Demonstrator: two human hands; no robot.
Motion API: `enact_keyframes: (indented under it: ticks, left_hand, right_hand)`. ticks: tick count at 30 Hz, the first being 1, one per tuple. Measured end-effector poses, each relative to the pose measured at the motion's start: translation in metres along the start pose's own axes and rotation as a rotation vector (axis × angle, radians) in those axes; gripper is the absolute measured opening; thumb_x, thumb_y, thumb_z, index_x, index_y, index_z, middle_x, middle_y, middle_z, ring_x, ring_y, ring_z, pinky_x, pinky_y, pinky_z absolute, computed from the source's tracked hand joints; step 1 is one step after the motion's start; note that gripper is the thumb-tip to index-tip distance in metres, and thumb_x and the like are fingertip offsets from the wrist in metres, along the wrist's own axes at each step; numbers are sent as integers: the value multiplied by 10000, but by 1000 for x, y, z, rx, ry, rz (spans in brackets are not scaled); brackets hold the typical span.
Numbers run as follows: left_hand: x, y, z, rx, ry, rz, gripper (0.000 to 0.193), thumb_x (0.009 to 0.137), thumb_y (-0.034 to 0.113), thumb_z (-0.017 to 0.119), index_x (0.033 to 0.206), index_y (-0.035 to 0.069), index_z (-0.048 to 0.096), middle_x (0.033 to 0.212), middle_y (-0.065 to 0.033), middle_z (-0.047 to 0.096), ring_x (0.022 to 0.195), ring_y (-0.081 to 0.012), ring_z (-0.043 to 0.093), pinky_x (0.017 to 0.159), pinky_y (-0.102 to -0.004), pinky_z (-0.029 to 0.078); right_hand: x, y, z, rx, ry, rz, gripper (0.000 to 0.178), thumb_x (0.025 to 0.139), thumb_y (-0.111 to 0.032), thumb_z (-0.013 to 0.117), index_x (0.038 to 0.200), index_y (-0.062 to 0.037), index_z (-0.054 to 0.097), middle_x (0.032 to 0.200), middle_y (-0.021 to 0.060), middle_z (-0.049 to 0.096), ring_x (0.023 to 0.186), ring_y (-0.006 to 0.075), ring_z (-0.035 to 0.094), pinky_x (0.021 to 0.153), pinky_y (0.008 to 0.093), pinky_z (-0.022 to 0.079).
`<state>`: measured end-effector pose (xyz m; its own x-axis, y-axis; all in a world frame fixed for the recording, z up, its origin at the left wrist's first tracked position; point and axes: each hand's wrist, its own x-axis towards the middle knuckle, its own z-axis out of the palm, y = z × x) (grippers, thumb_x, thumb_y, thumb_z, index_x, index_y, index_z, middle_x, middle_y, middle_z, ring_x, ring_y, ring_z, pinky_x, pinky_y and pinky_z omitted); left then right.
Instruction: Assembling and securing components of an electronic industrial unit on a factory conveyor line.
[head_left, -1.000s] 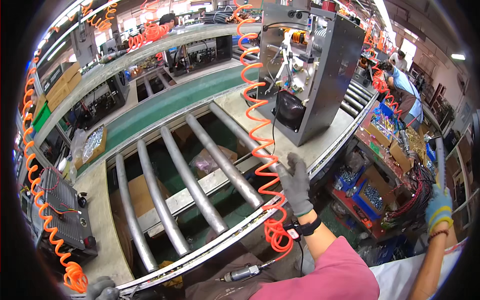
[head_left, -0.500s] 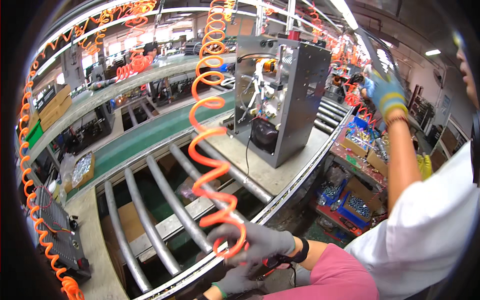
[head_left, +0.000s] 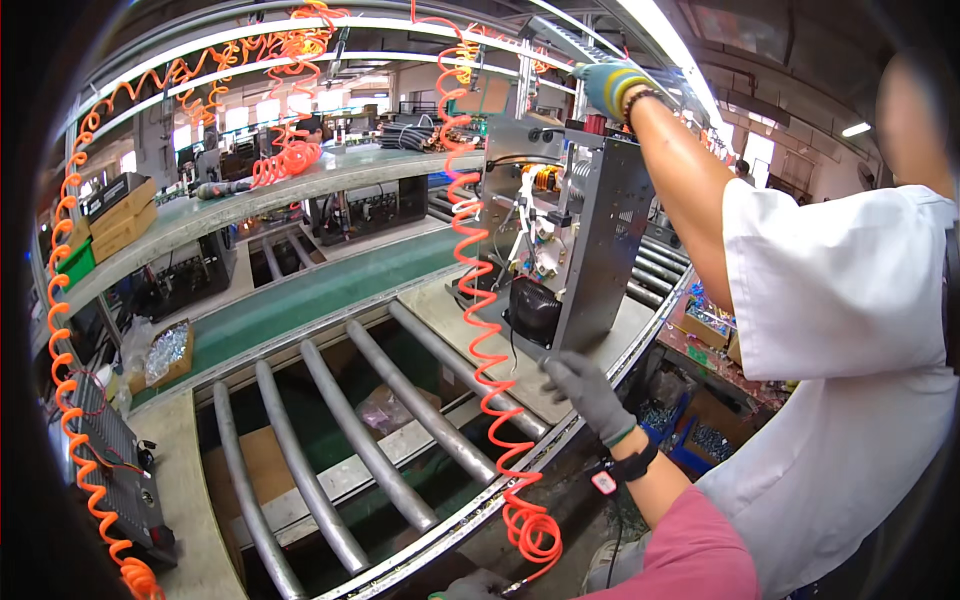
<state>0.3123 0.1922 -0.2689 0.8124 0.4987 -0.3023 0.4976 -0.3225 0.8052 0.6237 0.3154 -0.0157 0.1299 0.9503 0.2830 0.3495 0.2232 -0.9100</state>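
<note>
My right hand (head_left: 590,398), in a grey glove, is raised in front of the open-sided metal cabinet (head_left: 610,230). Its fingers are apart and hold nothing. A dark cable dangles from the cabinet near its fingertips. My left hand (head_left: 472,585), also gloved in grey, shows only in part at the bottom edge. The end of an orange coiled air hose (head_left: 535,535) reaches down beside it; whatever it grips lies out of frame. Wiring, a yellow-orange coil and a rounded black part (head_left: 535,308) sit inside the cabinet, which stands upright on a pale board.
Beside me on the right, a co-worker in white stretches a gloved hand (head_left: 612,88) above the cabinet, by a grey slotted panel (head_left: 572,40). Metal rollers (head_left: 375,455) lie across the line before me. Another cabinet (head_left: 120,480) stands far left. Bins of screws (head_left: 708,440) sit at right.
My right hand has left the hose coil and risen toward the cabinet. My left hand has dropped to the bottom edge. The co-worker's arm has swung left over the cabinet with the panel.
</note>
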Motion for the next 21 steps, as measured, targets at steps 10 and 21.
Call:
enact_keyframes:
  ticks: [10,21]
  left_hand:
    - [-69,41,-48,-687,439,54,266,772,128,769,990,43,643,810,17,593,712,-85,528,641,-252,461]
    - [-184,98,-97,-897,1026,27,242,781,-73,685,981,31,596,850,-2,592,776,-105,555,759,-298,489]
  right_hand:
    - [118,36,-43,-600,628,135,946,780,-425,762,1458,19,273,1441,286,400,1331,415,427,1090,438,377]
    - [188,15,-56,-863,817,283,1057,722,-396,770,1495,12,176,1515,251,295,1236,399,534,983,464,485]
